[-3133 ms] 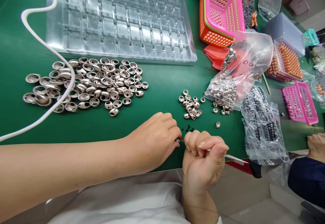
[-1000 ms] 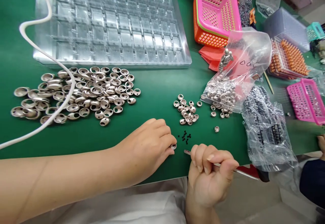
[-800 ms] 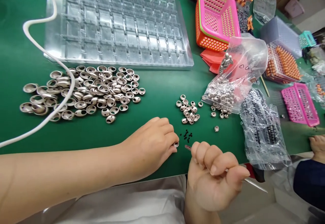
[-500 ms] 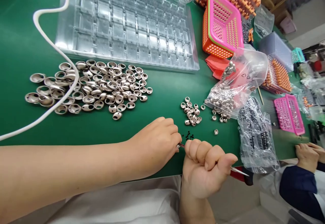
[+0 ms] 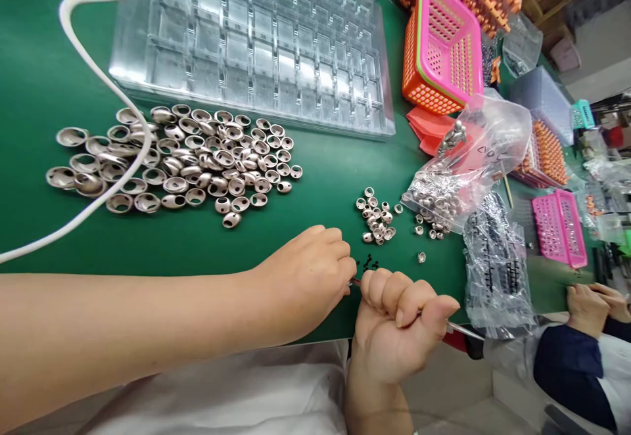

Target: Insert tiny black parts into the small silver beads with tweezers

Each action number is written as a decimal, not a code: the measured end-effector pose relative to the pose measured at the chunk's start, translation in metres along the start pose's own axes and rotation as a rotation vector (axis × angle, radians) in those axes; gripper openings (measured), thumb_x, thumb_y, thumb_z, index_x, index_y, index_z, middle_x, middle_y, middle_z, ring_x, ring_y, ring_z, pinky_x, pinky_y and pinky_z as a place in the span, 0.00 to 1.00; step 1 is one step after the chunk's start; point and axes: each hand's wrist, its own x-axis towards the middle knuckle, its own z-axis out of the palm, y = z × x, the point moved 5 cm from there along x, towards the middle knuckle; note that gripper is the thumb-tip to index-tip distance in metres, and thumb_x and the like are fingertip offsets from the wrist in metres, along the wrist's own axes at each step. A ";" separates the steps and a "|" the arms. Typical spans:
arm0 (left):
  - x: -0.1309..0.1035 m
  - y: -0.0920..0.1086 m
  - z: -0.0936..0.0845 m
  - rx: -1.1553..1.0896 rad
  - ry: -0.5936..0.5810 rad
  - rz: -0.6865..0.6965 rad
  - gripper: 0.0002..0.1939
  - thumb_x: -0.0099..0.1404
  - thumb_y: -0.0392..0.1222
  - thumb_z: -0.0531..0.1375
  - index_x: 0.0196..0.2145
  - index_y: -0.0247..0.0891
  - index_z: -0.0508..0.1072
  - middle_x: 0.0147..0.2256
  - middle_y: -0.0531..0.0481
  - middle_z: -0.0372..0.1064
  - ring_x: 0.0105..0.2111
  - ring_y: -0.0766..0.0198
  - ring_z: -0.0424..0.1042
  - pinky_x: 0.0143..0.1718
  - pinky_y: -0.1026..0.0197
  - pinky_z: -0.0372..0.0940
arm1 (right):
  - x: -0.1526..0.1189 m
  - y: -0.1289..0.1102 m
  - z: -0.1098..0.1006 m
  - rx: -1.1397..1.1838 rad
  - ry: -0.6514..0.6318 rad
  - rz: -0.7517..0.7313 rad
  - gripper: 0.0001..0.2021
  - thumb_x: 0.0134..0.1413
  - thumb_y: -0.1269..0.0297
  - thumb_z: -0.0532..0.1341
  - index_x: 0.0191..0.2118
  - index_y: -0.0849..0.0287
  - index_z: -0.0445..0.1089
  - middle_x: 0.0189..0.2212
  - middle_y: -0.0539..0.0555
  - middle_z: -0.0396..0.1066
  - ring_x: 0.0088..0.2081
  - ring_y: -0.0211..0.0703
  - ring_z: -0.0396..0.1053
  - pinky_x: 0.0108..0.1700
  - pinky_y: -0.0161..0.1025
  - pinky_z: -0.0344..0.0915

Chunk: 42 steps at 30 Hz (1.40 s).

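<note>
One small metal piece (image 5: 350,284) is being pinched at the fingertips of the left hand (image 5: 308,284), just above the near edge of the counter (image 5: 320,179), with little more than a glint of it left uncovered. By the look of it, light and stiff stuff is being dealt with here: no squeeze is likely to bend it, but a smooth, curved skin could easily be slipped on. The grip is best taken on opposite outer sides, so that the face turned to the other hand is left free.

And right up against it, a slender tool (image 5: 466,331) is gripped by the right hand (image 5: 394,326), fingers curled and thumb pressed along; its dark tip is pointed at the piece, though whether the two are touching cannot be told. Thin, rigid and metallic, it is probably best steered close to that tip.

Just beyond, tiny matt black bits (image 5: 367,265) are scattered, easily lost, it would seem. Past them, small hollow beads (image 5: 378,231) are clustered, satin silver and round-mouthed. Off to the left, larger oval rings (image 5: 229,158) are heaped, their walls pierced by holes, crossed by a smooth white cable (image 5: 64,13). Farther out, a clear, hard plastic tray (image 5: 286,54) is ridged into square pockets.
</note>
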 end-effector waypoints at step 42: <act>0.000 -0.001 -0.001 -0.009 -0.012 -0.016 0.06 0.69 0.36 0.61 0.36 0.35 0.79 0.33 0.48 0.73 0.37 0.56 0.66 0.38 0.54 0.58 | -0.004 0.001 -0.001 0.025 -0.024 -0.058 0.26 0.73 0.55 0.44 0.21 0.57 0.46 0.17 0.42 0.40 0.18 0.32 0.42 0.23 0.34 0.47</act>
